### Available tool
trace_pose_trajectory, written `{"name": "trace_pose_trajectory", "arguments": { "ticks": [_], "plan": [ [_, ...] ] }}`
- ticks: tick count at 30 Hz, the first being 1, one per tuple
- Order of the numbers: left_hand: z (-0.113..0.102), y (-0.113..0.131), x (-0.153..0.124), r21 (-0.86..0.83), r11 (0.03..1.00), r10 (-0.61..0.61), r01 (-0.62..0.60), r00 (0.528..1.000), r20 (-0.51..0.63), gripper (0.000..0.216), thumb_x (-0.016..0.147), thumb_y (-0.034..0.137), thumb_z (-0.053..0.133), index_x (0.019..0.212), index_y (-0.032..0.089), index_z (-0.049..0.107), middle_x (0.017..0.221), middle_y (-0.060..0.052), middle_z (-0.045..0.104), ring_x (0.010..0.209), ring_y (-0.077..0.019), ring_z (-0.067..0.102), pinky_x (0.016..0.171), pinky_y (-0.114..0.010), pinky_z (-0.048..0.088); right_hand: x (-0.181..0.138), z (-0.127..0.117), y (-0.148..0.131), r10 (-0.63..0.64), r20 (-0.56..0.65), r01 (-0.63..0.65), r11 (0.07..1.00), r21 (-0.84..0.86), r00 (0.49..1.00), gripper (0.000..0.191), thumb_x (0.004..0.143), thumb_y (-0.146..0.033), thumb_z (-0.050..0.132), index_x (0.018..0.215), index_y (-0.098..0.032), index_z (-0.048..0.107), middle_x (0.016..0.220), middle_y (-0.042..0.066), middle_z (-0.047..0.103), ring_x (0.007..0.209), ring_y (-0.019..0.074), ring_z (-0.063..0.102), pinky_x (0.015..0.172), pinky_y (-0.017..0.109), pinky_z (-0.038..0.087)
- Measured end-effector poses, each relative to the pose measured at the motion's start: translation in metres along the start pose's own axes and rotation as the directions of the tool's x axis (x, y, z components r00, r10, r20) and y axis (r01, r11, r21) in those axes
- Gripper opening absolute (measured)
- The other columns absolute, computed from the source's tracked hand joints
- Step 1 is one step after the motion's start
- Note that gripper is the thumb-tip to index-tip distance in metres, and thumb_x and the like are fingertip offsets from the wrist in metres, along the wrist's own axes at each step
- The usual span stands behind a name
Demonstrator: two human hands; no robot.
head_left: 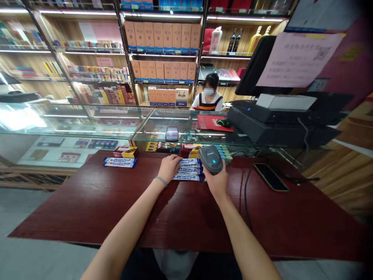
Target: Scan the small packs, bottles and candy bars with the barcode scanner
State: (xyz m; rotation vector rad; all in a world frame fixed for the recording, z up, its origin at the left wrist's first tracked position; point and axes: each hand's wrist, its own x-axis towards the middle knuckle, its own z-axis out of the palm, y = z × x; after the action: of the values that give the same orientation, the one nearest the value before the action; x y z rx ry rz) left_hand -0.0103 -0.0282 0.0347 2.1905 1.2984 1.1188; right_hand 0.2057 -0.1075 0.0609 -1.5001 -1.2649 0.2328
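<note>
My right hand (217, 182) grips a dark barcode scanner (211, 158) with a blue light, its head over a stack of blue and white snack bars (190, 170) on the dark red wooden counter (116, 202). My left hand (169, 167) rests on the left end of that stack, fingers curled over the top bars. Another blue and white bar (120, 161) lies apart to the left, with a brown and red packet (126, 151) just behind it.
A black phone (271, 177) lies at the right beside the scanner cable (246, 190). A till with a black monitor (279, 116) stands at the back right. Glass display cases (87, 124) run behind the counter, a small device (171, 133) on top. A seated person (209, 97) faces me before stocked shelves.
</note>
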Motion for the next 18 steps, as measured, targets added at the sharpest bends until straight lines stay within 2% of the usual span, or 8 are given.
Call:
{"name": "trace_pose_trajectory", "arguments": {
  "ticks": [4,7,14,18],
  "plan": [
    [0.022,-0.004,0.011,0.001,1.0,-0.013,0.013,0.999,0.053,0.029,0.084,0.016,0.067,0.108,0.026,0.078,0.109,-0.012,0.067,0.106,-0.0291,0.061,0.106,-0.044,0.042,0.001,0.0,0.0,0.028,0.015,-0.028,1.0,0.0,0.999,0.054,0.075,-0.048,0.07,0.121,-0.023,0.056,0.092,0.007,0.076,0.075,0.0256,0.071,0.065,0.035,0.055],
    [0.03,-0.005,0.014,0.065,0.997,-0.043,0.037,0.995,0.095,0.03,0.084,0.015,0.066,0.109,0.026,0.078,0.107,-0.012,0.067,0.107,-0.03,0.06,0.109,-0.046,0.039,0.001,0.0,-0.001,0.037,0.018,-0.037,0.999,-0.005,0.999,0.052,0.076,-0.049,0.069,0.118,-0.023,0.056,0.092,0.007,0.076,0.073,0.0254,0.071,0.064,0.035,0.055],
    [0.031,-0.001,0.012,0.216,0.976,-0.055,0.022,0.988,0.147,0.036,0.088,0.018,0.059,0.119,0.026,0.075,0.118,-0.014,0.069,0.114,-0.0333,0.059,0.113,-0.054,0.033,0.0,-0.001,-0.002,0.015,0.0,-0.015,1.0,0.025,1.0,0.05,0.076,-0.048,0.07,0.117,-0.024,0.056,0.095,0.008,0.076,0.077,0.026,0.072,0.068,0.037,0.056],
    [0.029,-0.001,0.012,0.121,0.992,-0.049,0.035,0.993,0.112,0.033,0.085,0.017,0.064,0.113,0.027,0.077,0.116,-0.012,0.071,0.115,-0.0329,0.059,0.114,-0.052,0.035,0.0,0.001,0.0,0.007,-0.022,-0.006,1.0,0.014,1.0,0.05,0.076,-0.049,0.07,0.117,-0.024,0.057,0.094,0.008,0.077,0.079,0.0268,0.072,0.071,0.038,0.057]
  ]
}}
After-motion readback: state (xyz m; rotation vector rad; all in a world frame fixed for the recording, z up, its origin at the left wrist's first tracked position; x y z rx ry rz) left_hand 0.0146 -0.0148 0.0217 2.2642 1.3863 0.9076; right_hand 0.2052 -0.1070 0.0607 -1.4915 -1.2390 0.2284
